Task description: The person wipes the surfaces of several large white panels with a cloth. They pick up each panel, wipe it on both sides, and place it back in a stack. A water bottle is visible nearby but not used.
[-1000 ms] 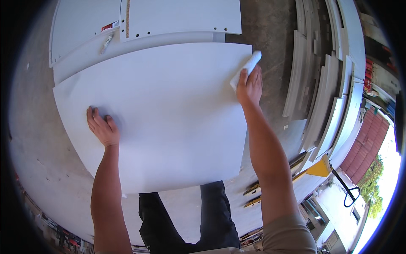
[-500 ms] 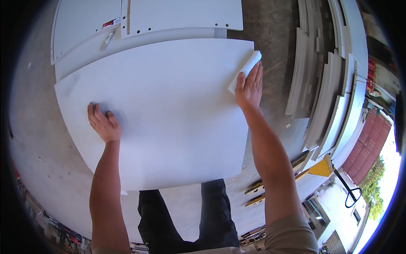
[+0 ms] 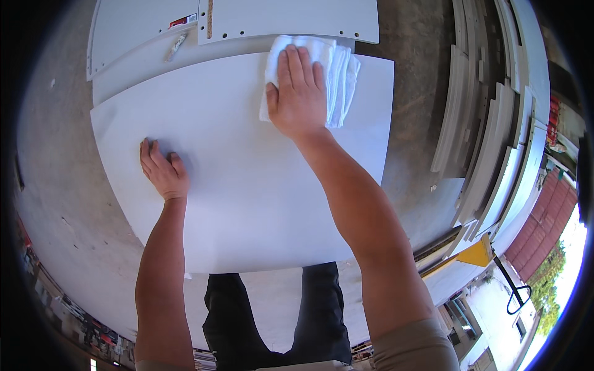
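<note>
A large white panel [image 3: 247,204] lies flat in front of me, its near edge by my legs. My right hand [image 3: 300,99] holds a folded white cloth [image 3: 341,80] under its palm and fingers, pressed to the panel near the far edge. The cloth's far end reaches past that edge. On the left part of the panel rests my left hand [image 3: 164,170], fingers apart and a little bent, with nothing in it.
Beyond the panel lie more white boards [image 3: 291,18] with drilled holes. A small patterned tube-like piece [image 3: 176,47] and a red-and-white packet [image 3: 183,21] lie there. Long pale strips [image 3: 489,148] are stacked on the right, near a yellow piece [image 3: 476,253] with a black handle.
My right hand has slid the cloth leftward along the far part of the panel, away from its right edge. My left hand stays at about the same spot on the panel.
</note>
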The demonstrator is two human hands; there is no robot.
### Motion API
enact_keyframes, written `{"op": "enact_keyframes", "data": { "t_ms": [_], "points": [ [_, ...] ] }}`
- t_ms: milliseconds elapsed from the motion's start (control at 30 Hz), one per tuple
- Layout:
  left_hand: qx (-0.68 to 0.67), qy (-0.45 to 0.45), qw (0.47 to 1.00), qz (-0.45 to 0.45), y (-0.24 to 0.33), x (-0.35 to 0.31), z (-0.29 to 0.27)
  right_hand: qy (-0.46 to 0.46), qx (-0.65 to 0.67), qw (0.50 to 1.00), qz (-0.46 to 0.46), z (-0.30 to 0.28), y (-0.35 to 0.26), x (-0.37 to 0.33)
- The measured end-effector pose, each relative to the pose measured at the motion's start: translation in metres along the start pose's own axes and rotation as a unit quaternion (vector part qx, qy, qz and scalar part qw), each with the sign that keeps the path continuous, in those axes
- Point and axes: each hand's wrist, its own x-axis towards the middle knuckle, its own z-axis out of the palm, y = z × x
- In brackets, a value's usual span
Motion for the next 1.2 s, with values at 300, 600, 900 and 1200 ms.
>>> {"op": "enact_keyframes", "data": {
  "t_ms": [300,600,900,1200],
  "points": [
    [-0.011,0.006,1.000,-0.009,0.002,-0.002,0.000,-0.019,-0.169,0.979,0.114,-0.041,0.128,-0.026],
    [-0.022,0.013,1.000,-0.016,0.004,0.000,-0.002,-0.069,-0.058,0.995,0.030,0.006,-0.019,0.014],
    [-0.020,0.008,0.999,-0.026,0.005,0.001,-0.002,-0.053,-0.165,0.978,0.116,-0.051,0.137,-0.011],
    [-0.007,0.028,1.000,-0.010,-0.002,-0.004,0.001,-0.039,-0.105,0.994,-0.017,-0.013,0.053,0.004]
  ]
}}
